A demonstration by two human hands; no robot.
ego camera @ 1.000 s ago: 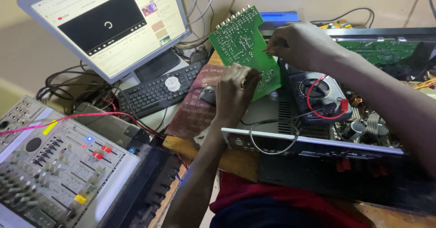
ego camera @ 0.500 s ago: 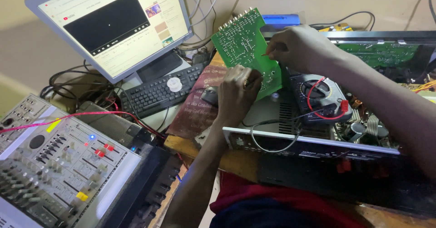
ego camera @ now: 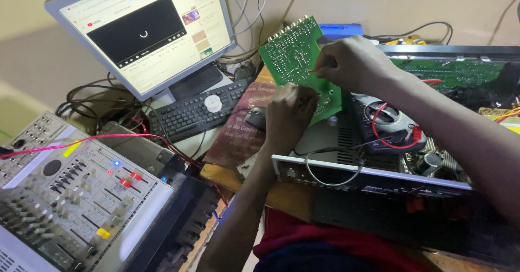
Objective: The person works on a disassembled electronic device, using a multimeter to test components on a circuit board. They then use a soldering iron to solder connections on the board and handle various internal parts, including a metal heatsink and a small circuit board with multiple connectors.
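At my near left sits a grey audio mixer with sliders, a pink wire trailing across it. Ahead, over an opened amplifier chassis, my left hand closes its fingers on the lower edge of a green circuit board, held tilted on end. My right hand pinches shut on the board's right side at a small red part. Beyond lie a black keyboard and a lit monitor.

Wall: plain beige, far side, cables trailing down.
Desk: wooden edge, near centre.
Light: dim, warm.
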